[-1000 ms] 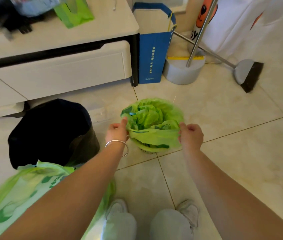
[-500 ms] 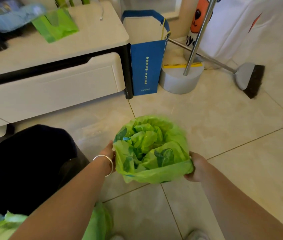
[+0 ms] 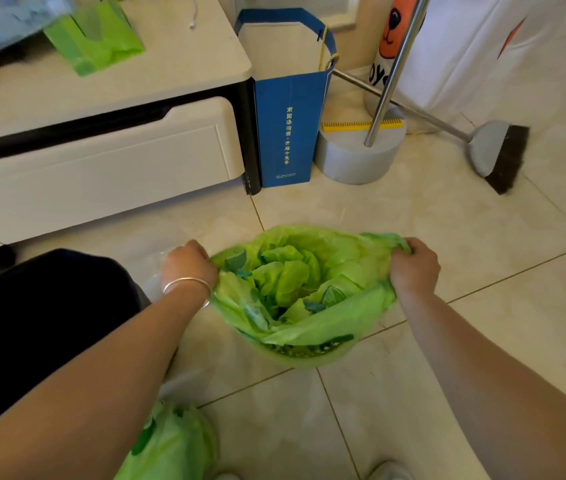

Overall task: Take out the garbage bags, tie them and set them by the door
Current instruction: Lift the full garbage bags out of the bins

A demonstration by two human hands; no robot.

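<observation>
- Garbage bag (image 3: 309, 327), green and thin, sits over the floor tiles in front of me, mouth open, crumpled green scraps inside.
- My left hand (image 3: 188, 265) and right hand (image 3: 413, 266) each clench an opposite rim edge.
- It looks light, soft and slippery; I'd gather those rim corners to knot.

bare forearms, silver bangle (image 3: 188, 282) on left wrist, possibly white shoes (image 3: 387, 472)

Two hands, the left hand (image 3: 188, 263) and the right hand (image 3: 413, 266). Two green garbage bags on the floor (image 3: 482, 306): one open (image 3: 305, 327), one at the bottom edge (image 3: 170, 445). One black bin (image 3: 42, 323). One blue paper bag (image 3: 288, 133). One broom (image 3: 496, 154). One bracelet (image 3: 188, 284).
</observation>
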